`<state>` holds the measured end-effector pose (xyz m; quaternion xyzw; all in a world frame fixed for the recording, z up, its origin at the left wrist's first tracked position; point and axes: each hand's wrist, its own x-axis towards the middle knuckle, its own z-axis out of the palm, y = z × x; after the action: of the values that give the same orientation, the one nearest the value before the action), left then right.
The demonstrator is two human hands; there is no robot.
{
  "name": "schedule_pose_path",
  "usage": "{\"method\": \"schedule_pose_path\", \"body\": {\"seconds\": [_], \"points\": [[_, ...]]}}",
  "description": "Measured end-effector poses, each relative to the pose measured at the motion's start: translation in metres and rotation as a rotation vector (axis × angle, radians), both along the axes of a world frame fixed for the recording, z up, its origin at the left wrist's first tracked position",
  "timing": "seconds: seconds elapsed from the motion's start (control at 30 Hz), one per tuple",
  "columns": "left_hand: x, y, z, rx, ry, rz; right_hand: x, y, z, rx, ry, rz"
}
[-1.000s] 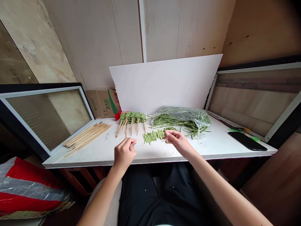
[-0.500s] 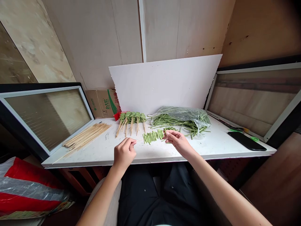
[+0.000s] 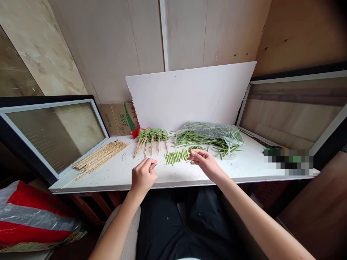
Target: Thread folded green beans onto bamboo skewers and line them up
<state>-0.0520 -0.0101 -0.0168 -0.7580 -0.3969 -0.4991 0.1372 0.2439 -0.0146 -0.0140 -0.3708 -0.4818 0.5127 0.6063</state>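
Note:
My left hand (image 3: 143, 174) is closed round the bare end of a thin wooden skewer. Cut pieces of long green bean (image 3: 175, 157) sit side by side along that skewer, held level above the table's front half. At its other end, the fingers of my right hand (image 3: 204, 161) pinch the tip beside the last pieces; exactly what lies between the fingertips is partly hidden. Just behind the right hand, a small heap of cut bean pieces (image 3: 197, 148) shows in part.
Finished bean skewers (image 3: 153, 135) are stacked at the back, sticks facing forward. Bare skewers (image 3: 101, 157) lie in a pile on the left. A clear plastic bag (image 3: 230, 137) of long beans lies back right. A cardboard box (image 3: 116, 117) stands behind; a pixelated patch covers the table's right end.
Both hands and the skewer are almost unmoved. The view has shifted very slightly, and the phone at the right is now blurred over by pixels.

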Motion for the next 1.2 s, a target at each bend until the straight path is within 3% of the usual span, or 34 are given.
{"method": "schedule_pose_path", "body": {"seconds": [0.6, 1.2], "points": [[0.0, 0.0, 0.001, 0.007, 0.003, -0.018, 0.006, 0.003, -0.005, 0.105, -0.125, -0.092], [-0.002, 0.001, -0.001, 0.057, 0.031, -0.02, -0.004, -0.005, 0.006, -0.037, -0.058, -0.092]]}}
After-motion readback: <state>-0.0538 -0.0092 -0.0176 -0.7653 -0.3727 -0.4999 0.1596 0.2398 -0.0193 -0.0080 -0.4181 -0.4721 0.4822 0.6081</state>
